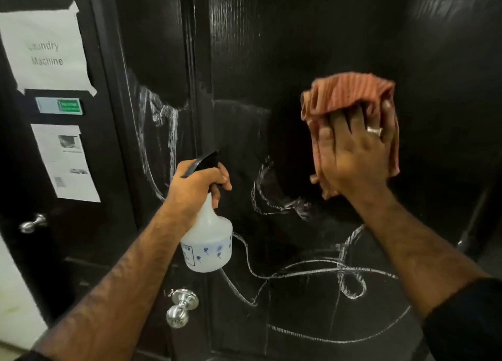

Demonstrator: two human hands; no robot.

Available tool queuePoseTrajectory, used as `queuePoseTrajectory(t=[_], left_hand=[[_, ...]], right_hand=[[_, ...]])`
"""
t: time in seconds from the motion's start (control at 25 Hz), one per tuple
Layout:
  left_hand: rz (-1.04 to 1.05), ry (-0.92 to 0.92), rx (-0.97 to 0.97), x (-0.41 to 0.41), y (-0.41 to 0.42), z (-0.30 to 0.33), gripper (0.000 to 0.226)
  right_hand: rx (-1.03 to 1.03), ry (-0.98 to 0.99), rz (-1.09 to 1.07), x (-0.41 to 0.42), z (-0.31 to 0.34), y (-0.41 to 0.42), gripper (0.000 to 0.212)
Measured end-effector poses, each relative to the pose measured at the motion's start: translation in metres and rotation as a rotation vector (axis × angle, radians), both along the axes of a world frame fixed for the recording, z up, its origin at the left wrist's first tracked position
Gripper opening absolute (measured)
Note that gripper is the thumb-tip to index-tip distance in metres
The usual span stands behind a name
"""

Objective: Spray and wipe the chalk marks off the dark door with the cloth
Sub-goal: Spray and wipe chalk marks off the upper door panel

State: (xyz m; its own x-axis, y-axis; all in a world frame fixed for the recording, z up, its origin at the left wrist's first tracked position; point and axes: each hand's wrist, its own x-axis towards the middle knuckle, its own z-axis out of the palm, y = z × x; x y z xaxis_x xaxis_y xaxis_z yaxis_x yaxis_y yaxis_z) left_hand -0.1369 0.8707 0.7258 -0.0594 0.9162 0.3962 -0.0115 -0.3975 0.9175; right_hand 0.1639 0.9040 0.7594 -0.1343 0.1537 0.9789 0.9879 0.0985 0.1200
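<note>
Forearms: both bare arms reach in from 6 o'clock, nearest the camera; a dark sleeve shows at 4 o'clock.
Left hand: left hand curls round the neck of the spray bottle, one finger near the trigger, nozzle aimed at the door.
Right hand: right hand, fingers spread nearly flat, presses the cloth against the door at 2 o'clock; a ring sits on one finger.
Chalk marks: chalk marks loop across the panel from centre down to 5 o'clock, with a smeared patch at 10 o'clock; around the cloth the surface looks dark and wet.
Cloth handling: soft, limp, bunched in folds; probably best kept under a flat palm so it does not slip on the wet gloss.
Bottle handling: light plastic, likely part full; the neck is the sound place to hold.
Hard to make out: liquid level, label wording, and the small print on the lower sheet; the cloth is motion-blurred, and its contact face is hidden.
Nearby: door knob at 7 o'clock; a notice on the neighbouring door reads "Laundry Machine".
</note>
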Motion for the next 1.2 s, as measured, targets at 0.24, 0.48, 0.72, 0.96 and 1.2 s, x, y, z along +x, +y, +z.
queuePoseTrajectory(t=[0.24,0.48,0.72,0.96,1.2], left_hand=[[0.098,0.0,-0.003,0.004,-0.01,-0.002,0.008],[0.118,0.007,-0.008,-0.031,-0.022,-0.002,0.008],[0.043,0.014,0.07,-0.072,-0.002,0.012,0.014],[-0.127,0.066,0.102,-0.121,0.028,0.032,0.02],[-0.209,0.104,0.125,-0.14,0.049,0.04,0.014]], right_hand=[[-0.208,-0.42,0.123,-0.079,-0.048,0.006,0.063],[-0.061,0.056,0.091,-0.043,-0.023,0.001,0.049],[-0.206,-0.374,0.151,-0.146,-0.045,0.016,0.064],[-0.007,0.08,0.025,-0.13,-0.041,0.014,0.03],[-0.043,-0.109,-0.009,-0.219,-0.053,0.034,0.047]])
